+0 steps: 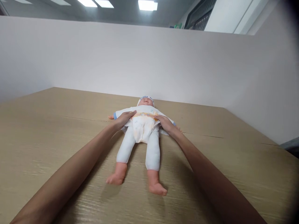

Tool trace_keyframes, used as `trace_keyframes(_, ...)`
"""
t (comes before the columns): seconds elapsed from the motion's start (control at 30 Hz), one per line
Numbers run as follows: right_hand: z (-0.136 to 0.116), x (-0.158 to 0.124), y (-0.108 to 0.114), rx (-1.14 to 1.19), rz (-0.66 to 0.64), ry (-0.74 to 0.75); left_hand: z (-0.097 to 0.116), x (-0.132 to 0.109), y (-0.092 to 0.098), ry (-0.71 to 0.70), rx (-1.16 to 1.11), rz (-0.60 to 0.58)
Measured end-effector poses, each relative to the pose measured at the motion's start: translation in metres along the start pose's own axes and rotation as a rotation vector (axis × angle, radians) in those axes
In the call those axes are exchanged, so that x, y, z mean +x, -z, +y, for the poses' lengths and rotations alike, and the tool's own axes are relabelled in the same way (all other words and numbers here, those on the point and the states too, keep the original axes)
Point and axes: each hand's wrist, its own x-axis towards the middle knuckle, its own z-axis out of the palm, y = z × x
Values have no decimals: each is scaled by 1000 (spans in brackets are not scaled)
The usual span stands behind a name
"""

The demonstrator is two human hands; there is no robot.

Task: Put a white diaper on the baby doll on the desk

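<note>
A baby doll (153,152) lies on its back on the table, feet toward me and arms spread. It wears a white top with blue cuffs, white leggings and a lettered cap (146,98). Around its hips is a white diaper (143,127) with an orange patterned waistband. At the waistband's left end, my left hand (124,119) is closed on the diaper, thumb on top. My right hand (164,123) grips the opposite end, its fingers curled at the doll's side. The undersides of both hands are hidden.
The wood-grain table (70,109) has thin seams running across it. Behind it rises a pale partition (116,59), with another wall (261,93) along the right. Something dark (291,146) shows at the right edge.
</note>
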Motion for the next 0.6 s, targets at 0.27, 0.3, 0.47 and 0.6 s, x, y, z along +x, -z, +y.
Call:
trace_keyframes(0.27,9,-17,0,184,-40,-119,-1,-14,-2,67,-127,-19)
trace_keyframes(0.3,8,-22,0,207,-47,-129,0,-20,-3,74,-136,-24)
trace_keyframes(0.47,-4,-70,-7,280,-96,-149,5,-67,-9,122,-182,-105)
trace_keyframes(0.6,-16,-109,-13,239,-112,-94,9,-104,-9,165,-212,-228)
